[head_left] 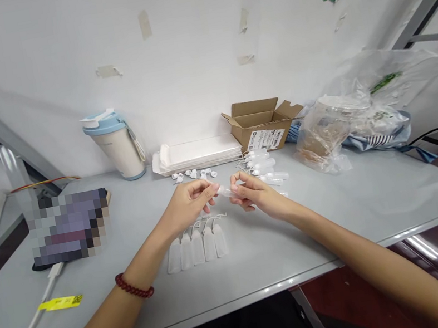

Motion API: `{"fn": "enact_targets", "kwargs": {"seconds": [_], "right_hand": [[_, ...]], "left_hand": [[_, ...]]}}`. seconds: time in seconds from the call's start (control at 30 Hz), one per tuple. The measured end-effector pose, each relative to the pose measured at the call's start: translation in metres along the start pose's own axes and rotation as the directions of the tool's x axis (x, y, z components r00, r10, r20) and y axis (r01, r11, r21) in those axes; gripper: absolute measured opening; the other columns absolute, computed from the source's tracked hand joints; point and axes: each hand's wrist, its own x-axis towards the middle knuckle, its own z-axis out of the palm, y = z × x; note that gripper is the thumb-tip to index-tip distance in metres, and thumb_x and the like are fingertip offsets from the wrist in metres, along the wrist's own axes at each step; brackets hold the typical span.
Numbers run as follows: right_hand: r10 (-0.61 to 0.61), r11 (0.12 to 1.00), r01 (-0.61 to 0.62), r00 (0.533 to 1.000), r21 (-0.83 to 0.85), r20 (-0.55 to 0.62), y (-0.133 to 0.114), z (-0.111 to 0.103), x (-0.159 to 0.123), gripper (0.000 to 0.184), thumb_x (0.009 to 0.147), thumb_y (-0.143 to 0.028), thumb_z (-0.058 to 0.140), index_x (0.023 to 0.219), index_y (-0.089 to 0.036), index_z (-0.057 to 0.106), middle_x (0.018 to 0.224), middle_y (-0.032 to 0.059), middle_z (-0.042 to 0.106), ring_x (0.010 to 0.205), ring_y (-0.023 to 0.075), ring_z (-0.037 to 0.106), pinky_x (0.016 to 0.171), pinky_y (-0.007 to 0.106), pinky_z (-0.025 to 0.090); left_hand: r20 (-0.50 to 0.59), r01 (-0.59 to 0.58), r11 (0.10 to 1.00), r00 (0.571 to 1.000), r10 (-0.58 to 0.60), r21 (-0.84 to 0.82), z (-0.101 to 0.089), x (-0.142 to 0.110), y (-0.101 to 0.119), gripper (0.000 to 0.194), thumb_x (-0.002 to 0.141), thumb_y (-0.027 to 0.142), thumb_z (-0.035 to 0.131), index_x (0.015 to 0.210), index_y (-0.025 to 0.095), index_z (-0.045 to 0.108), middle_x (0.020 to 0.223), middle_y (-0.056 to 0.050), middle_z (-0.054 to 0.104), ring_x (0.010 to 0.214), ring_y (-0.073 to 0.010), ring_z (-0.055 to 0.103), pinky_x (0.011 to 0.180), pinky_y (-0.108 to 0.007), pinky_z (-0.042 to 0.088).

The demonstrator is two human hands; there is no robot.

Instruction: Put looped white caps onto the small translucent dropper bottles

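Above the middle of the table, both hands meet at a small translucent plastic bottle [226,191]. My right hand [254,191] is closed around its body, and the fingers cover much of it. Thumb and forefinger of my left hand [192,201] pinch its left end, where any cap is hidden by the fingertips. Just below lie several flat translucent bottles [197,247] in a row, thin white tubes at their tops. Loose white caps [189,173] are scattered behind my left hand. More bottles with white caps [261,163] lie beyond my right hand.
At the back stand a stack of white trays [200,152], an open cardboard box [261,128] and a tumbler [117,148]. Plastic bags [323,128] with a container lie at right. A phone-like device [72,229] with a white cable [26,319] is at left.
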Motion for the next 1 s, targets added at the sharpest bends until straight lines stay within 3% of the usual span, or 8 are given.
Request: {"fn": "enact_targets", "kwargs": {"seconds": [0.2,0.43,0.6,0.73,0.83,1.0], "right_hand": [[0.030,0.999,-0.030,1.000,0.040,-0.004,-0.0015,0.0009,-0.0013,0.027,0.085,-0.046,0.054,0.085,-0.024,0.038,0.060,-0.0069,0.039,0.051,0.0079,0.027,0.048,0.020,0.020],[0.143,0.966,-0.144,0.990,0.215,0.022,-0.0036,-0.0022,-0.0009,0.028,0.084,-0.044,0.056,0.085,-0.024,0.037,0.058,-0.0080,0.034,0.047,0.0063,0.023,0.047,0.019,0.016],[0.180,0.954,-0.181,0.983,0.241,0.025,-0.0050,-0.0023,-0.0007,0.031,0.084,-0.046,0.057,0.084,-0.023,0.036,0.056,-0.0081,0.036,0.045,0.0059,0.025,0.045,0.020,0.016],[0.093,0.985,-0.086,0.995,0.149,-0.044,-0.0049,-0.0007,0.0001,0.032,0.083,-0.048,0.057,0.085,-0.022,0.038,0.061,-0.0064,0.045,0.048,0.0061,0.035,0.046,0.020,0.025],[-0.019,0.999,0.016,0.992,-0.029,-0.128,-0.0027,-0.0009,0.0017,0.032,0.080,-0.045,0.061,0.092,-0.022,0.043,0.064,-0.0061,0.049,0.050,0.0073,0.040,0.047,0.022,0.032],[-0.183,0.955,0.127,0.963,-0.266,-0.197,0.0037,-0.0015,0.0042,0.028,0.082,-0.038,0.058,0.101,-0.019,0.049,0.069,-0.0030,0.054,0.054,0.0091,0.048,0.050,0.024,0.040]], "left_hand": [[0.006,-0.017,0.998,1.000,0.017,0.069,0.0020,-0.0004,0.0004,0.031,0.081,0.045,0.058,0.076,0.015,0.063,0.069,0.000,0.060,0.056,-0.0105,0.054,0.055,-0.024,0.046],[-0.019,-0.120,0.990,0.992,0.122,0.078,0.0027,-0.0015,-0.0022,0.028,0.078,0.040,0.061,0.095,0.018,0.067,0.095,-0.004,0.063,0.068,-0.0125,0.056,0.066,-0.027,0.050],[-0.025,-0.106,0.992,0.994,0.108,0.062,0.0042,-0.0026,0.0033,0.027,0.077,0.038,0.063,0.091,0.016,0.067,0.090,-0.005,0.065,0.068,-0.0135,0.057,0.063,-0.026,0.049],[-0.098,-0.052,0.998,0.994,0.056,0.044,0.0040,-0.0026,0.0069,0.025,0.077,0.039,0.062,0.083,0.016,0.067,0.080,-0.002,0.064,0.065,-0.0124,0.056,0.063,-0.025,0.049],[-0.157,-0.012,1.000,0.988,0.008,-0.019,0.0017,-0.0009,0.0035,0.027,0.076,0.041,0.064,0.082,0.015,0.067,0.079,-0.002,0.064,0.063,-0.0116,0.055,0.061,-0.025,0.049],[-0.164,0.034,0.996,0.985,-0.047,-0.085,0.0002,0.0019,-0.0023,0.032,0.077,0.046,0.063,0.082,0.014,0.067,0.077,-0.004,0.063,0.067,-0.0132,0.056,0.061,-0.026,0.050]]}}
